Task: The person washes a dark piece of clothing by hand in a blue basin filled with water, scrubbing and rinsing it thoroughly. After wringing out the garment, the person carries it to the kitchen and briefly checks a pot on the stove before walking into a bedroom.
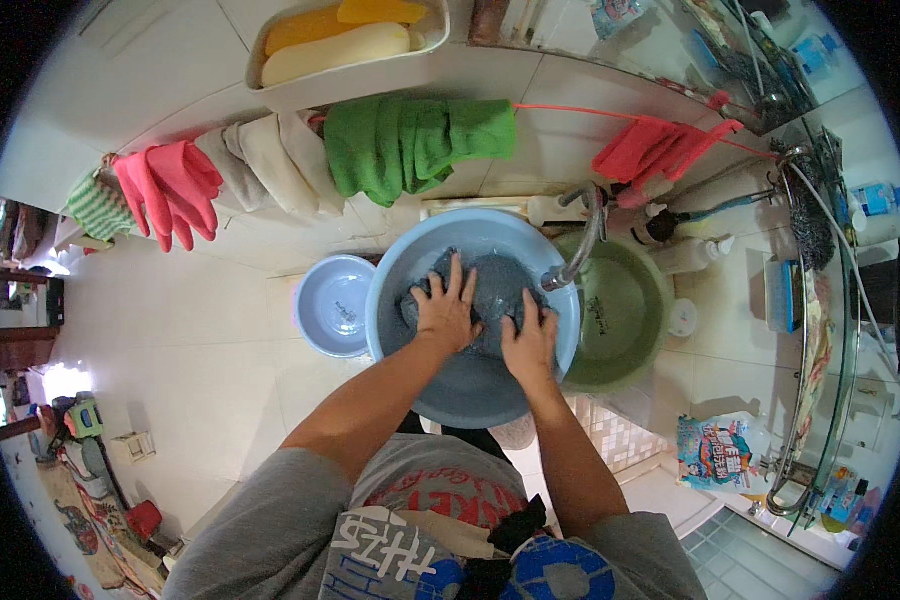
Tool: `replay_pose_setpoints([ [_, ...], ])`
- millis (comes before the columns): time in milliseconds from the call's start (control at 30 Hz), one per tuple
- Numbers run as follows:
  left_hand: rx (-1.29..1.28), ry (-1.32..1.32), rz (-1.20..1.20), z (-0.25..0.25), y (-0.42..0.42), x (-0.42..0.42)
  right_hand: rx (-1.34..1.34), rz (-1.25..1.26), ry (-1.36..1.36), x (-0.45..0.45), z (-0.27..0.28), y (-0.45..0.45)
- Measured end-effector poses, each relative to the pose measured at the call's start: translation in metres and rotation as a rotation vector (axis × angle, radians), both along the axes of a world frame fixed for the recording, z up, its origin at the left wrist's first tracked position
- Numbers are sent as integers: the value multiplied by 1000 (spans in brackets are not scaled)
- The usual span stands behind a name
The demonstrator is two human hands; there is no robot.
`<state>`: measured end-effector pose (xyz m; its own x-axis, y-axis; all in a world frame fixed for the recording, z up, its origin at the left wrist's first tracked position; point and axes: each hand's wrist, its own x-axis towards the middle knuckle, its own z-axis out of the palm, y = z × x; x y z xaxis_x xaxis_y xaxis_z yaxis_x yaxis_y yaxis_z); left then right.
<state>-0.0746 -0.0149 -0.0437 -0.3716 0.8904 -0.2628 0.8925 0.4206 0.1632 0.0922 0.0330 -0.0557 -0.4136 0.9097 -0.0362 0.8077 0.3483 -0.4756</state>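
Note:
A wide light-blue plastic basin (376,307) stands before me, holding dark, greyish water and a soaked dark grey cloth (499,279). My left hand (447,309) lies on the cloth at the basin's left-middle, palm down with its fingers spread. Some bunched cloth shows around those fingertips. Near the right inner side, my right hand (531,339) reaches into the basin with bent fingers at the cloth and water. Whether it grips any fabric is hidden. A curved metal faucet (586,232) extends over the basin's right rim, its spout just above my right hand.
A small blue basin (305,306) sits left; a green basin (649,352) sits right, partly under the large one. Pink rubber gloves (171,187) and a green towel (412,146) hang along the wall. A printed plastic bag (722,452) and a glass shelf (840,352) are at right.

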Motion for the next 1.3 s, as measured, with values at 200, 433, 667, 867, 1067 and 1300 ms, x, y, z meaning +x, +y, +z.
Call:
replay_pose_setpoints([
  [200,238,-1478,572,-28,44,-5,-1385,-545,972,-60,14,53],
  [433,510,-657,314,1,41,24,-1312,-461,1408,-49,-48,19],
  [667,76,-177,115,32,-2,-48,-462,-171,459,2,47,33],
  [867,-225,31,-336,54,-9,-12,36,394,-136,11,43,9],
  [1067,-130,-99,-503,-19,22,-15,-170,290,-315,-37,-22,13],
  [1300,76,-144,-449,-76,13,-23,-172,134,-118,-45,-17,32],
])
